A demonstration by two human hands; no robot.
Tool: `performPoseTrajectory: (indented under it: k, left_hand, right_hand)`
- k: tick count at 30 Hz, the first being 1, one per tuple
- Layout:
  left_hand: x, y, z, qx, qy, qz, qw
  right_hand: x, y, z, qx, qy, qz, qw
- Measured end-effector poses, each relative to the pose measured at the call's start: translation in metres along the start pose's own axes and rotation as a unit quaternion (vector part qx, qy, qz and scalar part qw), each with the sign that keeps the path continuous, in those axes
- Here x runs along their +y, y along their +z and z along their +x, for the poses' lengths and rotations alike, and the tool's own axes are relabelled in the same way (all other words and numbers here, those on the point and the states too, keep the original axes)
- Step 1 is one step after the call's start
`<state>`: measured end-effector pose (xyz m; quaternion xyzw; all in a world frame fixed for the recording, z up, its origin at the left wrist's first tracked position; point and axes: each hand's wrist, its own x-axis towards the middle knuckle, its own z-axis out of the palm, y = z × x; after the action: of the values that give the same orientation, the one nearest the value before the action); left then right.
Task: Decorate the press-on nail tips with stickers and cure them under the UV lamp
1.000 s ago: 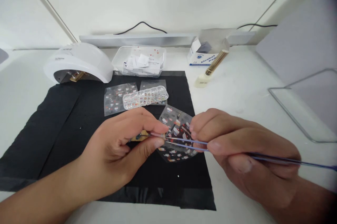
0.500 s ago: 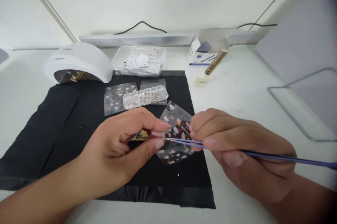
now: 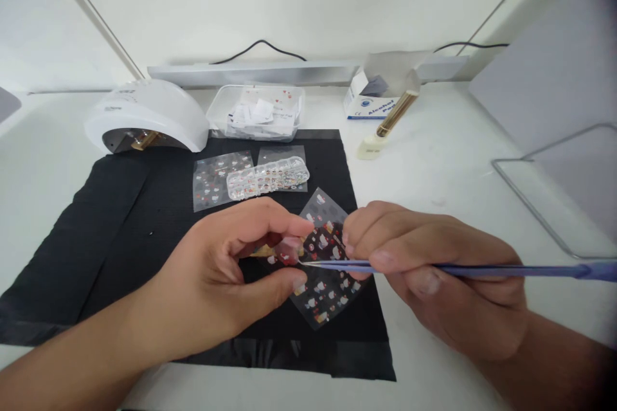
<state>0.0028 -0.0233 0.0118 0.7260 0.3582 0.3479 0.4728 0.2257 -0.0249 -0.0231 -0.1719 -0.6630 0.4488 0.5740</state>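
My left hand point(image 3: 231, 263) is over the black mat, its thumb and index finger apart. Between them sits a small clear, pinkish piece point(image 3: 289, 251), beside the end of a small gold-coloured stand point(image 3: 263, 250). The curled fingers seem to hold the stand, though their grip is mostly hidden. My right hand point(image 3: 434, 269) grips purple tweezers point(image 3: 463, 271) between thumb and fingers. The pale tips of the tweezers point left and meet the lower edge of the clear piece. Beneath the hands lies a clear sticker sheet point(image 3: 318, 300) printed with small cartoon figures.
A white lamp point(image 3: 149, 112) at the back left has gold pieces inside. Behind the hands are a clear compartment case point(image 3: 267, 178) and another sticker sheet point(image 3: 212, 176). Farther back stand a plastic tub point(image 3: 212, 109) of packets, an alcohol pad box point(image 3: 371, 107) and a gold-capped bottle point(image 3: 370, 146).
My left thumb has moved down, away from the index finger, exposing the clear piece. The tweezers have levelled out, with their rear end higher. The sheet beneath has shifted slightly downward.
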Motion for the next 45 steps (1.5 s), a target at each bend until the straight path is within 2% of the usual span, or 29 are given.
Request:
performPoseTrajectory:
  k: [6,12,18,21,24,26,28,30,32,33,35,37,39,41,45]
  left_hand:
    - [-0.001,0.0,0.001,-0.007,-0.006,0.008,1.0]
    - [0.0,-0.001,0.002,0.008,-0.016,-0.019,1.0]
    - [-0.004,-0.008,0.007,0.071,-0.042,-0.029,0.996]
    - [-0.011,-0.017,0.012,0.123,-0.061,-0.017,0.99]
    - [-0.022,-0.031,0.019,0.171,-0.067,0.041,0.982]
    - [-0.03,-0.042,0.023,0.178,-0.079,0.121,0.973]
    - [-0.037,-0.053,0.026,0.172,-0.083,0.238,0.952]
    - [-0.039,-0.06,0.027,0.185,-0.061,0.341,0.92]
    - [-0.037,-0.061,0.025,0.208,-0.026,0.372,0.904]
    - [-0.033,-0.06,0.023,0.209,-0.013,0.354,0.912]
    - [-0.023,-0.052,0.019,0.173,0.005,0.281,0.944]
    - [-0.012,-0.041,0.014,0.084,0.029,0.216,0.972]
    - [-0.003,-0.029,0.01,-0.002,0.069,0.183,0.981]
    - [0.003,-0.021,0.008,-0.054,0.069,0.169,0.982]
    - [0.005,-0.017,0.007,-0.094,0.044,0.15,0.983]
  right_hand:
    - [0.002,0.0,0.002,0.005,-0.002,0.016,1.0]
    - [0.002,0.002,0.004,0.041,0.014,0.038,0.998]
    - [0.0,0.001,0.005,0.051,0.043,0.061,0.996]
    - [0.002,0.0,0.006,0.054,0.041,0.072,0.995]
    - [0.003,-0.002,0.007,0.058,0.05,0.082,0.994]
    - [0.004,-0.002,0.007,0.058,0.058,0.083,0.993]
    - [0.004,-0.002,0.008,0.055,0.056,0.086,0.993]
    - [0.004,-0.002,0.008,0.057,0.056,0.09,0.993]
    - [0.004,-0.002,0.008,0.06,0.059,0.092,0.992]
    - [0.004,-0.002,0.008,0.058,0.06,0.091,0.992]
    - [0.004,-0.002,0.008,0.05,0.06,0.088,0.993]
    - [0.004,-0.003,0.008,0.042,0.059,0.085,0.994]
    - [0.004,-0.002,0.007,0.04,0.058,0.082,0.994]
    - [0.005,-0.002,0.005,0.04,0.057,0.077,0.995]
    - [0.007,-0.002,0.003,0.03,0.048,0.068,0.996]
